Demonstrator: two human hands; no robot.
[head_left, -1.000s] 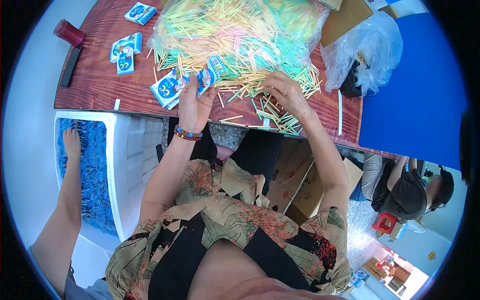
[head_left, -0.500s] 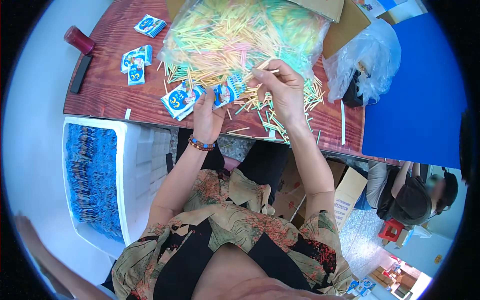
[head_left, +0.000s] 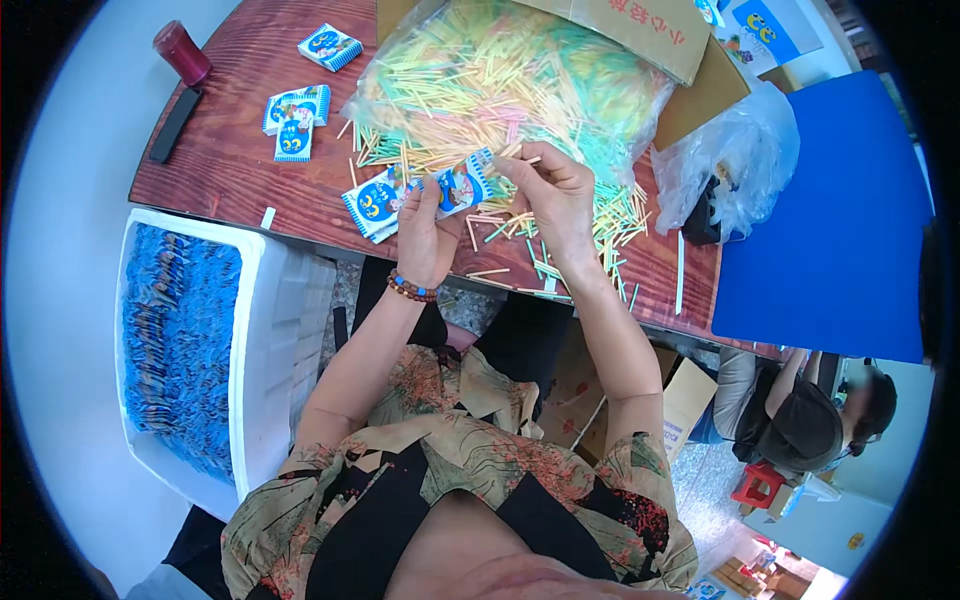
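Observation:
My left hand (head_left: 428, 245) is closed on a small blue-and-white packet (head_left: 462, 188), which tilts up to the right over the table edge. At the packet's upper right end, my right hand (head_left: 562, 208) pinches a few thin pale sticks (head_left: 532, 160), their tips mostly hidden by the fingers. Whether the sticks are inside the packet I cannot tell. More blue-and-white packets (head_left: 372, 208) lie flat just left of my left hand. Beyond both hands, a clear plastic bag (head_left: 590, 110) spills a heap of yellow, pink and green sticks (head_left: 470, 60) onto the table.
On the dark red wooden table (head_left: 235, 165) are several packets (head_left: 294, 138), a dark red cup (head_left: 183, 54) and a black bar (head_left: 175, 125). A white foam box (head_left: 243, 350) of blue packets stands at left. Cardboard (head_left: 630, 30), a plastic bag (head_left: 745, 150) and a blue board (head_left: 815, 230) lie right.
My right hand with the sticks has come down and closer to the packet's end. The whole view has shifted slightly. A blurred forearm at the lower left has gone from view.

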